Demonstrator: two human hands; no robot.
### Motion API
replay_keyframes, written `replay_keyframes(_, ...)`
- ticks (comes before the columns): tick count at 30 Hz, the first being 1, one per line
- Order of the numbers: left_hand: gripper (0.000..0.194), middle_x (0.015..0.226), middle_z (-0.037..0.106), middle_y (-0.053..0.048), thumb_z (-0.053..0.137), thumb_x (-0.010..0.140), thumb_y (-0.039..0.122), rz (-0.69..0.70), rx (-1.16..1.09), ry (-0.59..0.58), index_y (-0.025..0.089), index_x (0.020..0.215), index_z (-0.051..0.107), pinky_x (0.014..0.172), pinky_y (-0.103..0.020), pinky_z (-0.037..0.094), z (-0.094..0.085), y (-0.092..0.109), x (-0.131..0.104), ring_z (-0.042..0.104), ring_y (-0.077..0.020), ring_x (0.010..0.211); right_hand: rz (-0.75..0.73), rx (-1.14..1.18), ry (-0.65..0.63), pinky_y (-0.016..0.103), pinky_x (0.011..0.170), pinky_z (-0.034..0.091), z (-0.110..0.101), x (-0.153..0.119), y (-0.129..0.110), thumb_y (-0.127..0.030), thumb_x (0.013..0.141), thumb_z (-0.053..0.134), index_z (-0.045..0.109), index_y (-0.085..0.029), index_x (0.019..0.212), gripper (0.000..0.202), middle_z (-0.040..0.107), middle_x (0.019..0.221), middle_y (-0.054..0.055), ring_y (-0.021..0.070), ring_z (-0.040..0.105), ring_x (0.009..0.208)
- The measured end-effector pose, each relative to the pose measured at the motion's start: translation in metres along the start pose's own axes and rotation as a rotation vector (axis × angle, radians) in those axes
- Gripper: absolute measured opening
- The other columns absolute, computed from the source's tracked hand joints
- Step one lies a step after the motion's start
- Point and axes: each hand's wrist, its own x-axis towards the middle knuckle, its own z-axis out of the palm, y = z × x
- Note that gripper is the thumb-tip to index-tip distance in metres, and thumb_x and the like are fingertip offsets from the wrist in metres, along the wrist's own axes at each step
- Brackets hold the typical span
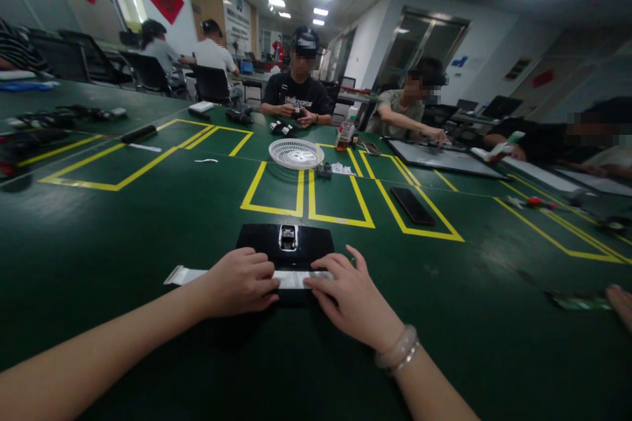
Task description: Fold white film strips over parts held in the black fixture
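In front of me a glossy black casing [309,242] with a metal-framed square socket lies on the green table. A flat white ribbon cable [291,279] stretches across its near part, its left end reaching beyond the casing. My left hand [241,283] is closed, with curled fingers and thumb at the cable's left-middle part. My right hand [350,293] is open, fingers stretched and apart, the fingertips resting on the cable further right. What lies beneath the fingers is hidden.
Beyond the casing stand a white plastic basket [296,154] and a bottle [344,136] of amber liquid. A black phone [412,205] lies to the right. Yellow tape marks rectangles on the table [222,342]. Across it, people handle parts; another person's hand [619,306] shows at the right edge.
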Motion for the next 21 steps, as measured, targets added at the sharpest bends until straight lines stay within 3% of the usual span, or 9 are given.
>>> replay_keyframes(3,0.012,0.086,0.061,-0.005,0.068,0.088,0.026,-0.015,-0.031,0.009,0.018,0.096,0.068,0.064,-0.03,0.041,0.0,0.001,0.0,0.056,-0.0205,0.074,-0.012,-0.006,-0.005,0.062,0.111,0.02,0.0,0.001,-0.005,-0.024,0.093,0.054,0.064,-0.033,0.121,0.031,0.064,0.119,0.006,0.0252,0.054,0.115)
replay_keyframes(7,0.018,0.097,0.063,-0.006,0.072,0.086,0.03,-0.081,-0.081,-0.009,0.019,0.1,0.069,0.075,-0.034,0.046,-0.001,0.003,0.0,0.059,-0.0229,0.084,-0.005,-0.006,-0.018,0.062,0.113,0.019,0.002,0.0,-0.009,-0.027,0.092,0.056,0.068,-0.033,0.113,0.025,0.064,0.115,0.005,0.0252,0.053,0.115)
replay_keyframes(9,0.038,0.118,0.061,-0.009,0.077,0.083,0.04,-0.148,-0.098,-0.013,0.019,0.113,0.067,0.089,-0.04,0.046,0.001,0.004,0.0,0.058,-0.0285,0.102,0.004,0.009,-0.014,0.062,0.113,0.018,0.003,-0.001,-0.009,-0.029,0.093,0.056,0.068,-0.033,0.113,0.024,0.063,0.116,0.005,0.0255,0.053,0.117)
replay_keyframes(11,0.07,0.139,0.05,-0.013,0.079,0.078,0.053,-0.206,-0.11,-0.023,0.018,0.134,0.056,0.104,-0.047,0.039,0.004,0.003,-0.001,0.05,-0.0342,0.121,0.004,0.028,-0.014,0.062,0.113,0.017,0.004,-0.001,-0.007,-0.03,0.093,0.056,0.068,-0.034,0.113,0.024,0.063,0.118,0.004,0.0252,0.052,0.118)
replay_keyframes(14,0.097,0.15,0.037,-0.015,0.074,0.077,0.067,-0.249,-0.149,-0.07,0.015,0.15,0.036,0.114,-0.05,0.028,0.009,0.0,-0.001,0.038,-0.0354,0.134,0.016,0.057,0.037,0.06,0.114,0.018,0.004,0.0,-0.003,-0.028,0.093,0.056,0.066,-0.034,0.118,0.027,0.063,0.123,0.004,0.0242,0.053,0.12)
replay_keyframes(21,0.093,0.147,0.042,-0.013,0.074,0.078,0.061,-0.277,-0.22,-0.117,0.014,0.149,0.038,0.121,-0.047,0.016,0.008,-0.004,0.006,0.04,-0.0309,0.134,0.082,0.038,0.245,0.056,0.113,0.021,0.005,0.002,0.003,-0.025,0.094,0.054,0.063,-0.032,0.123,0.031,0.065,0.121,0.004,0.0232,0.055,0.118)
